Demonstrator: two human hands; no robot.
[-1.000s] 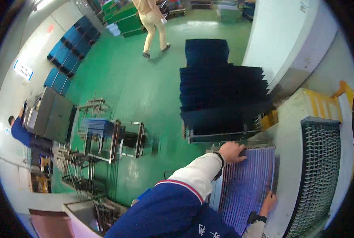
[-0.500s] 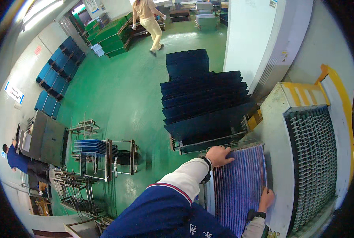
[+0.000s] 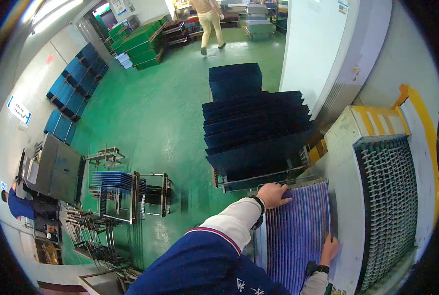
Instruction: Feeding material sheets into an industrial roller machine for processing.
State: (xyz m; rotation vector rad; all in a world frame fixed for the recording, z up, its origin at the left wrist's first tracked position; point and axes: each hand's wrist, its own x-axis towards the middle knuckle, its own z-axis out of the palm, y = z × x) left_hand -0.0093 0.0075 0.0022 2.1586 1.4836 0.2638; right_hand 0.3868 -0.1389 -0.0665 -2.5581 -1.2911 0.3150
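A tightly packed row of thin blue-violet panels (image 3: 298, 231) stands on edge in front of me, held in a metal-framed rack (image 3: 303, 182). My left hand (image 3: 274, 195) grips the far left corner of this rack, thumb and fingers bent over the edge. On the right side of the row, my right hand (image 3: 330, 248) is closed against the panels' edges, its fingertips partly hidden. Both wrists wear dark bands. Just right of the panels is a pale machine (image 3: 347, 128) with a tall bank of small rollers (image 3: 391, 206).
Beyond the rack, dark panels (image 3: 254, 128) fill other racks. Metal rack frames (image 3: 131, 196) stand to the left, one holding blue panels. A person in dark blue (image 3: 20, 204) is by a grey cabinet (image 3: 62, 167); another in beige (image 3: 209, 24) is far off near green containers (image 3: 143, 44).
The person in beige has moved right and farther away. The person in dark blue has shifted slightly. My hands stay in the same places on the rack and panels; the view has tilted a little.
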